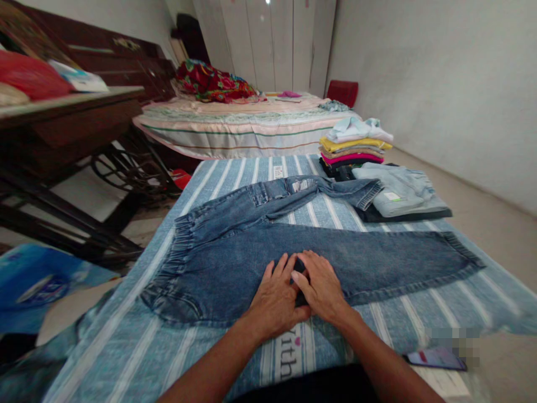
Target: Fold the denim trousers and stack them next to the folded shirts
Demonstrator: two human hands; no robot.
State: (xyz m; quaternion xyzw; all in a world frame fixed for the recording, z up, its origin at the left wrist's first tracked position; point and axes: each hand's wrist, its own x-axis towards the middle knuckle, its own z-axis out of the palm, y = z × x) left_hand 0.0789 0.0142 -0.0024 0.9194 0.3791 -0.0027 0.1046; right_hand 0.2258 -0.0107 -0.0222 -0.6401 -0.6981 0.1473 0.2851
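Observation:
Blue denim jeans (235, 257) with a gathered elastic waistband lie spread out, waist to the left and legs to the right. The far leg, which has a cargo pocket, bends slightly at its cuff. My left hand (277, 294) rests palm down on the near leg, fingers stretched forward. Right beside it, my right hand (322, 282) also lies flat on the denim, its thumb close to the left fingers. A small dark patch shows between the hands; I cannot make out what it is. Both hands look open, pressing on the cloth.
The jeans lie on a blue striped cover (168, 347). Folded light-blue jeans (394, 187) and a stack of folded clothes (354, 146) sit at the far right. A sewing-machine table (84, 120) stands left; a bed (235, 131) is behind. A phone (438, 359) lies lower right.

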